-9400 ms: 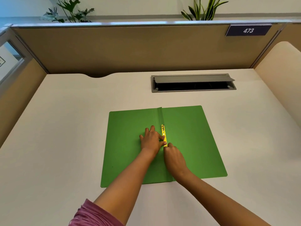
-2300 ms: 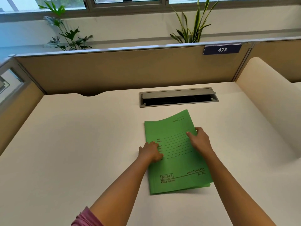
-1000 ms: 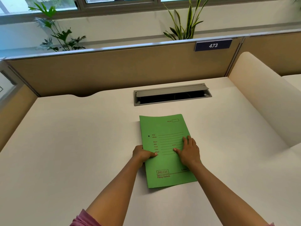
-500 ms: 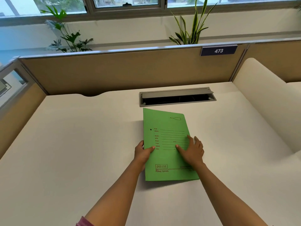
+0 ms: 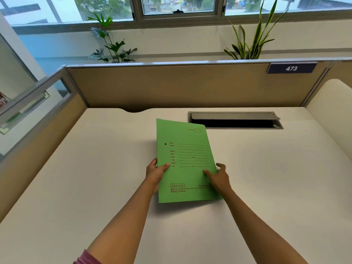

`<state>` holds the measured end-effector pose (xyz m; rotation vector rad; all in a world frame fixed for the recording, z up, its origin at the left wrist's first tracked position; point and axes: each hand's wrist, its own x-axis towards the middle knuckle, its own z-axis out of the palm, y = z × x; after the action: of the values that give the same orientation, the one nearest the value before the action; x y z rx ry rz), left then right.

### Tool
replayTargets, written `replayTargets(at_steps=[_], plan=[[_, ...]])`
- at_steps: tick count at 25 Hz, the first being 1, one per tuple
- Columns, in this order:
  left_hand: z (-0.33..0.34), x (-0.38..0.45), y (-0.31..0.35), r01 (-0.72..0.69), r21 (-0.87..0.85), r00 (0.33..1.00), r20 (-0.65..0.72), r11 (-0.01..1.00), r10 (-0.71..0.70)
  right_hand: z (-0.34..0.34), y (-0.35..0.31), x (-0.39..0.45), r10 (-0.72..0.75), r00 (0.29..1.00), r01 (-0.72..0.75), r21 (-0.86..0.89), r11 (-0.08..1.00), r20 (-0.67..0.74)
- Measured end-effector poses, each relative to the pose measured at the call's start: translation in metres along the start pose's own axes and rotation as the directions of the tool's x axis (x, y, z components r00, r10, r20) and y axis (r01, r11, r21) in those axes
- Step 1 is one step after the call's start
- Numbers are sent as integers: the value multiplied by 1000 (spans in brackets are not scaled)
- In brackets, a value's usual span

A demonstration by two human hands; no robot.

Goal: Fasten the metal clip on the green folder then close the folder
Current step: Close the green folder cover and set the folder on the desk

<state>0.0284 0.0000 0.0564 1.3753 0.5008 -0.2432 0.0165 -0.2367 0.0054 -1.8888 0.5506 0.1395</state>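
Observation:
The green folder [image 5: 185, 153] is closed, its printed front cover facing me, and it is lifted off the white desk [image 5: 95, 168] with its far end tilted up. My left hand [image 5: 155, 173] grips its left edge, thumb on the cover. My right hand [image 5: 218, 177] holds the lower right edge, thumb on the cover and fingers behind. The metal clip is hidden inside the closed folder.
A grey cable hatch [image 5: 235, 120] with its lid raised sits in the desk just beyond the folder. Tan partition walls [image 5: 171, 86] close the desk at the back and left, and a cream rounded panel [image 5: 331, 115] on the right. A sign [image 5: 291, 68] reads 473.
The open folder was shut. Within the last second both hands took its side edges and raised it off the desk, and the view shifted right and upward.

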Motion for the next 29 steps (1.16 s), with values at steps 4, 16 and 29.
replayTargets(at_steps=[4, 16, 29], plan=[[-39, 19, 21, -9, 4, 998, -57, 1000, 9, 32, -16, 0, 16, 993, -25, 82, 996, 115], [-113, 79, 50, -20, 134, 985, -165, 991, 42, 129, -71, 30, 61, 996, -74, 198, 977, 70], [-128, 124, 13, -51, 839, 946, -133, 541, 295, 177, -103, 61, -65, 996, 67, -21, 998, 63]])
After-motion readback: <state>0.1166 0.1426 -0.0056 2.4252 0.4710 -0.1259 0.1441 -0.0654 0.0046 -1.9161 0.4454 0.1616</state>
